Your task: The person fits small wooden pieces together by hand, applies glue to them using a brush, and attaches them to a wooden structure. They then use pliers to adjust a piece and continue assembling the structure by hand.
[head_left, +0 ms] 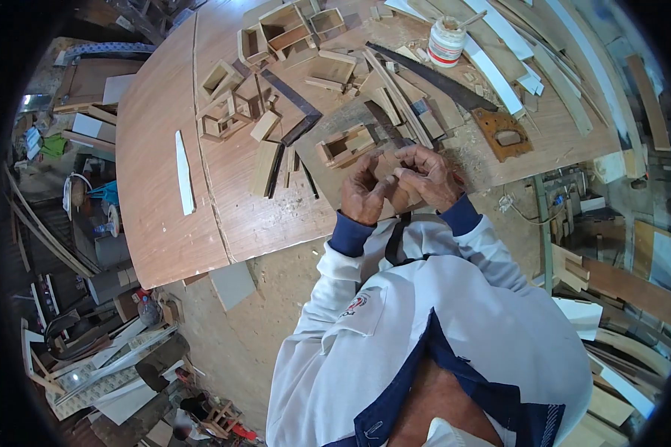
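Close to the table's front edge, a small thin piece of wood (399, 195) is held between my two hands. My left hand (364, 190) has its fingers closed on the piece's left side. On the other side my right hand (430, 177) pinches it, thumb and fingers together. Just beyond my hands lies a small open wooden box (344, 146). Long wooden strips (399, 97) lie behind my right hand. The hands partly hide the held piece.
A handsaw (503, 134) lies to the right, near a white glue jar (446, 42). A dark metal square (303, 127) and several small wooden boxes (287, 28) are at the back left. A white strip (184, 175) lies on the wooden table (153, 112).
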A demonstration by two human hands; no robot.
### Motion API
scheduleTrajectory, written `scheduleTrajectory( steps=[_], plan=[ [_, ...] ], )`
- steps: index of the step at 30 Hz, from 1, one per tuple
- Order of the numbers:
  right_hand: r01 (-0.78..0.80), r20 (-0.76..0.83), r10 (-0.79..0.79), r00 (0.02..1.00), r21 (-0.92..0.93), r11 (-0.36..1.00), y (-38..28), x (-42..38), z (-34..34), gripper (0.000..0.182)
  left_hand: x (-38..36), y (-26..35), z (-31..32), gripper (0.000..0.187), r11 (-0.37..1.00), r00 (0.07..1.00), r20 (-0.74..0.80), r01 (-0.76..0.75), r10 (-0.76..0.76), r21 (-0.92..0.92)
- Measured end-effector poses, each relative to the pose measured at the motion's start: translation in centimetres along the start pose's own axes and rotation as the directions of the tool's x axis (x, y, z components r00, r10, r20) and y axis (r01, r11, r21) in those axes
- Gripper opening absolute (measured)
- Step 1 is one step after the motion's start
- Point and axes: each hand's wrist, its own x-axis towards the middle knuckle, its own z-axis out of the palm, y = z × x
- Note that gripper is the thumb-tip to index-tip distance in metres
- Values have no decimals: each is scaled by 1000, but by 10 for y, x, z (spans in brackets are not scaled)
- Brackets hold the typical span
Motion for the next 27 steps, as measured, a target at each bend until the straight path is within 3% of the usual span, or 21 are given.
scheduleTrajectory(
  steps=[2, 5, 9, 12, 13, 14, 17, 19, 20, 22, 24, 27],
  plan=[
    [-34, 44, 31, 999, 74, 997, -12, -1, 6, 27, -4, 2, -4, 50, 1000, 1000, -16, -27, 27, 6],
    [-49, 100, 49, 994, -6, 999, -17, 0, 12, 27, -13, 14, -4, 57, 1000, 997, -73, -30, 29, -3],
    [-53, 132, 43, 990, 75, 996, -14, 1, 21, 26, -21, 15, -15, 63, 999, 987, -156, -34, 40, 42],
    [16, 16, -17, 1000, 62, 998, -4, 3, 18, 24, -31, 23, -39, 62, 1000, 974, -228, -10, 9, 0],
    [-63, 11, 62, 998, 74, 995, -2, 3, 13, 24, -33, 26, -54, 63, 999, 969, -245, -26, 20, -19],
    [-142, 6, 142, 990, 85, 986, -2, 3, 10, 23, -34, 18, -69, 63, 997, 935, -347, -77, 72, 1],
    [-86, -14, 87, 996, 62, 994, 5, 6, 5, 22, -31, 7, -114, 56, 991, 902, -418, -58, 105, 124],
    [-87, 6, 87, 996, 41, 995, 3, 6, 6, 21, -25, -12, -144, 56, 864, 868, -486, 167, 99, 475],
    [-27, -36, 26, 999, -48, 998, -3, 5, 9, 22, -20, -22, -155, 56, 863, 868, -485, 163, 104, 477],
    [31, -72, -42, 997, -139, 990, -3, 5, 12, 23, -13, -37, -169, 60, 657, 864, -486, 292, 131, 695],
    [17, -46, -29, 999, -233, 972, 3, 8, 13, 26, -7, -40, -171, 64, 617, 864, -478, 293, 156, 730],
    [-22, -54, 9, 998, -255, 967, -2, 6, 14, 28, -1, -26, -155, 57, 420, 874, -471, 385, 121, 822]
  ],
)
